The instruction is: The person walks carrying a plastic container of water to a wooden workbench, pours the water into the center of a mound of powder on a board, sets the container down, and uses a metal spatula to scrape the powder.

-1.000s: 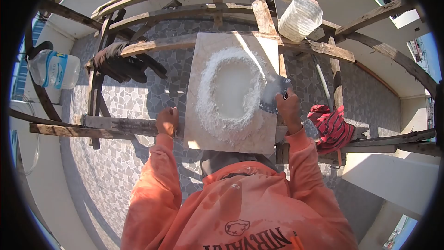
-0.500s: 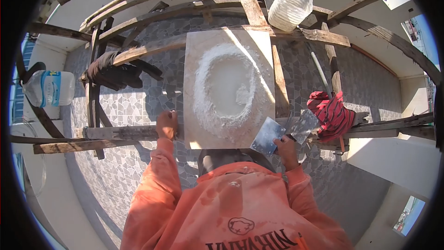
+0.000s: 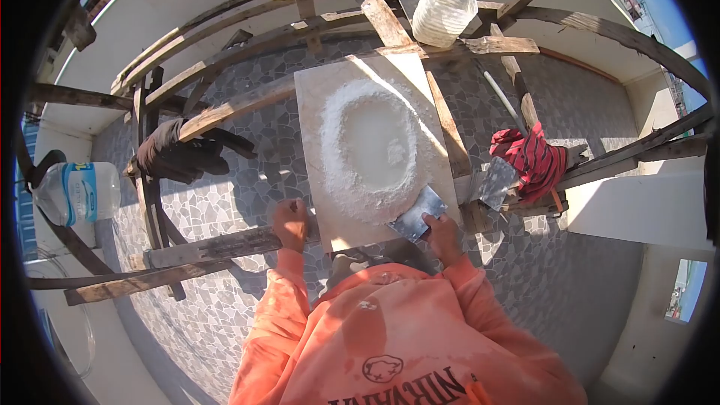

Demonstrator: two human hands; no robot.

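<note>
"What's new at the right hand [image 3: 444, 234]?"

"The scraper [image 3: 420, 214]. Half a second ago it was off toward the board's near right corner; now its blade is over the board [image 3: 349, 234], up against the outer powder [image 3: 336, 142] on the near right side."

"Is the grip firm?"

"Thumb and fingers pinch the scraper at its near end. How hard, I can't tell."

"And where's the powder from there?"

"Ahead of the grip and to its left, in a ring around the pool [image 3: 367, 157]. A pale clump [image 3: 396, 151] lies in the pool, on the side nearer the grip. It stood out whiter half a second ago; I'd judge it's soaking up liquid."

"So what does the shift mean?"

"The blade is back within reach of dry powder, on a nearer stretch of the ring than a second ago, when it was at the right side. Whether it's pressing in, I can't see."

"And the left hand [image 3: 291, 223]?"

"Just left of the board, well apart from the scraper, much as it was. Its fingers look curled; whether they're pressed together or around something, I can't tell."

"Anything right of the grip?"

"A second blade [image 3: 495, 182], and beyond it the red cloth [image 3: 529, 161]."
</note>
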